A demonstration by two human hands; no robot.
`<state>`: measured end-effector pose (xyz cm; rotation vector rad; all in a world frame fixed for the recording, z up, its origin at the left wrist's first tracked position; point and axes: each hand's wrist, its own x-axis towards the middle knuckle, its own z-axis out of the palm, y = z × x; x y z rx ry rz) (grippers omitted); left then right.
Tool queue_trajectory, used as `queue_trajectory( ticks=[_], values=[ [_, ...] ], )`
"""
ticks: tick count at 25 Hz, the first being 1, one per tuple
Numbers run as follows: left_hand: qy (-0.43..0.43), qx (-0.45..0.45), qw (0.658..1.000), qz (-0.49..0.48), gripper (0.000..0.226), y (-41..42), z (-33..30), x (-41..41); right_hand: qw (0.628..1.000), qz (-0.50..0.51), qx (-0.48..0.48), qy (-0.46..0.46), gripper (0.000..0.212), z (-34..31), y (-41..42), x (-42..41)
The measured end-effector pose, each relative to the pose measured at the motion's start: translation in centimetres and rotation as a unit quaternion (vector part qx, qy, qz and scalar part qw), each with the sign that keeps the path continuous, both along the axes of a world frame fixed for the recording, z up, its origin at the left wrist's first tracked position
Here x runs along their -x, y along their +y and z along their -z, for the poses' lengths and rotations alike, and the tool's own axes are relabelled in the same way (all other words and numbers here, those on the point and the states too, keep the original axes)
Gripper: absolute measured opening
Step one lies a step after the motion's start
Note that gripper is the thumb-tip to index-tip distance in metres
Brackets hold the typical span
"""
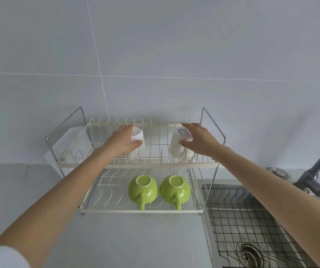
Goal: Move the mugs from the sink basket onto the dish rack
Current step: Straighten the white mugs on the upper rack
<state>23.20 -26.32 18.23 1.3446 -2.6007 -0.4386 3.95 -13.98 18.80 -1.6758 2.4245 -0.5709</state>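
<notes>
A white sleeve point(2, 256), cut off at the lower left corner, leads up the bare arm to the left hand point(121, 141), which clasps an inverted white mug point(137, 139) on the upper tier of the cream wire dish rack point(136, 165). The right hand point(197, 139) grips a second white mug point(180, 146) there; its blue-outlined base label is unreadable, possibly blank. Two inverted green mugs point(143, 188) sit on the lower tier. The black wire sink basket point(252, 219) is partly cut off.

no readable text; the white mug point(180, 144) bears only a blue outline mark.
</notes>
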Motion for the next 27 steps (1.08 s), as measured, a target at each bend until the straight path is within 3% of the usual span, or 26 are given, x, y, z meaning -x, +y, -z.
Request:
queue_trajectory(
  ticks=[13, 27],
  values=[
    [0.041, 0.001, 0.999, 0.021, 0.061, 0.8, -0.3, 6.0, 0.999, 0.014, 0.002, -0.032, 0.056, 0.0, -1.8, 1.0],
    [0.044, 0.015, 0.998, 0.044, 0.064, 2.2, -0.2, 5.4, 0.999, -0.002, -0.015, -0.044, 0.056, -0.4, -0.8, 0.8]
  ],
)
